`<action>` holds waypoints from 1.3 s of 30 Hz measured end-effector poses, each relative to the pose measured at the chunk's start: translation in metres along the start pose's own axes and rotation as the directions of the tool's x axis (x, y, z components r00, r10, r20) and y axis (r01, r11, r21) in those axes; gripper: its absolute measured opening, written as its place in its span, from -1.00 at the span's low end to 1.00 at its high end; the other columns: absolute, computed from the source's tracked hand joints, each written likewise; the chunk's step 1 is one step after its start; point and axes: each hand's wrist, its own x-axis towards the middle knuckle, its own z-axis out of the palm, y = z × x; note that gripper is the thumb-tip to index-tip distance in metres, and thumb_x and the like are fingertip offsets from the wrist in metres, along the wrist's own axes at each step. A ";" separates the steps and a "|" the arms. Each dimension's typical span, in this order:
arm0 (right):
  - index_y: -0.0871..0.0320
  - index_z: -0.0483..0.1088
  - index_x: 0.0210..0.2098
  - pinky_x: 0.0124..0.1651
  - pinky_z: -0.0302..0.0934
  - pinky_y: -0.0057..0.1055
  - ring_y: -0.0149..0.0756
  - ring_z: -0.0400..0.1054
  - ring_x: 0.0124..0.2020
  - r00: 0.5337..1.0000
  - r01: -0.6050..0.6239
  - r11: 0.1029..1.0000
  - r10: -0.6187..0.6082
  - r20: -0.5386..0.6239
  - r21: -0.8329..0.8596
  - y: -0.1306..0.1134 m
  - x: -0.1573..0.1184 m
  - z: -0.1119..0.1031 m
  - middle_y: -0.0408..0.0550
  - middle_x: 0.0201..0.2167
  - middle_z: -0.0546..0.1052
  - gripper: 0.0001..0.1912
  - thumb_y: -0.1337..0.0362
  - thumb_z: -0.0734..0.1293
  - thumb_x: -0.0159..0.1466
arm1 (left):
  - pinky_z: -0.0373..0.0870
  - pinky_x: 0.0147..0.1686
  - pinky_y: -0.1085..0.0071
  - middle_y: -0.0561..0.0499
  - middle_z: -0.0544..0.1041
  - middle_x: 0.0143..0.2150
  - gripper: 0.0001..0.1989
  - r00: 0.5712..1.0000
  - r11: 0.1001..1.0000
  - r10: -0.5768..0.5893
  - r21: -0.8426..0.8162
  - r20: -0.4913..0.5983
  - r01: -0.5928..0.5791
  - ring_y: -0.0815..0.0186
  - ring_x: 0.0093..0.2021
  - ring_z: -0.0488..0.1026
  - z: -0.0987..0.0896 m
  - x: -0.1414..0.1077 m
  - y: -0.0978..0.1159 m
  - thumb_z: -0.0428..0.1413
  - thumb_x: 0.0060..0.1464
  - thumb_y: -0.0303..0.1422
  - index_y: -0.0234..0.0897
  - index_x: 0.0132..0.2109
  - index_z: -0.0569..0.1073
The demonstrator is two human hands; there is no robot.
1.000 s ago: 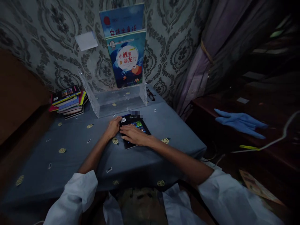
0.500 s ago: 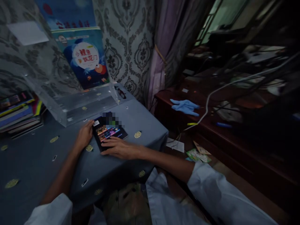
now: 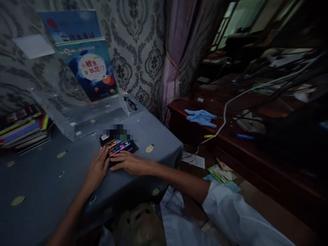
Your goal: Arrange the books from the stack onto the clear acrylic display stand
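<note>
one dark book (image 3: 125, 147), flat on worktop (image 3: 159, 133); i have left hand (image 3: 97, 167) at its edge, fingers extended, right hand (image 3: 131, 163) outstretched upon it, neither grasping.

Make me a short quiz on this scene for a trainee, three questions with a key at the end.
1. True or false: the right hand rests on the dark book.
2. Seen from the camera, where is the stack of books: A, left of the clear rack; B, right of it; C, underneath it?
3. Fill in: lying on the red-brown furniture is a blue ___.

Key: 1, true; 2, A; 3, glove.
</note>
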 end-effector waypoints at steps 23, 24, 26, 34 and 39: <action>0.09 0.50 0.09 0.25 0.30 0.04 -0.08 0.41 0.18 0.911 -0.201 0.979 0.199 -0.362 0.034 0.038 -0.061 -0.015 0.10 0.11 0.54 -0.67 0.33 0.24 0.39 | 0.15 0.36 0.03 -0.20 0.23 0.41 -0.52 0.988 0.988 -0.152 0.020 0.026 0.151 0.14 0.40 0.20 -0.007 -0.023 0.043 -0.09 0.34 -0.32 -0.27 0.34 0.26; 0.10 0.50 0.09 0.24 0.31 0.03 -0.08 0.41 0.18 0.905 -0.218 0.975 0.214 -0.369 0.030 0.039 -0.057 -0.014 0.11 0.13 0.53 -0.67 0.32 0.24 0.39 | 0.15 0.35 0.03 -0.21 0.22 0.42 -0.52 0.986 0.986 -0.165 0.025 0.031 0.164 0.12 0.41 0.19 -0.005 -0.020 0.042 -0.08 0.33 -0.31 -0.26 0.34 0.26; 0.12 0.48 0.11 0.24 0.30 0.05 -0.04 0.39 0.20 0.900 -0.259 0.966 0.244 -0.360 0.007 0.044 -0.048 -0.013 0.14 0.16 0.50 -0.65 0.31 0.25 0.39 | 0.12 0.36 0.02 -0.25 0.19 0.42 -0.51 0.979 0.979 -0.200 0.034 0.044 0.199 0.07 0.42 0.15 -0.001 -0.011 0.037 -0.06 0.32 -0.28 -0.28 0.34 0.27; 0.15 0.42 0.18 0.31 0.19 0.11 -0.02 0.33 0.25 0.896 -0.296 0.955 0.265 -0.356 -0.035 0.079 -0.005 -0.001 0.19 0.20 0.46 -0.60 0.31 0.25 0.37 | 0.04 0.36 -0.06 -0.35 0.19 0.41 -0.48 0.928 0.929 -0.367 0.075 0.058 0.362 -0.09 0.45 0.05 0.019 0.037 0.014 -0.01 0.30 -0.24 -0.36 0.32 0.29; 0.16 0.42 0.18 0.32 0.15 0.12 0.00 0.28 0.29 0.890 -0.323 0.946 0.297 -0.347 -0.020 0.104 0.020 0.000 0.21 0.23 0.43 -0.59 0.30 0.25 0.36 | 0.05 0.35 -0.02 -0.37 0.19 0.41 -0.45 0.912 0.910 -0.408 0.097 0.039 0.403 -0.11 0.43 0.09 0.025 0.064 -0.003 0.01 0.26 -0.26 -0.40 0.32 0.29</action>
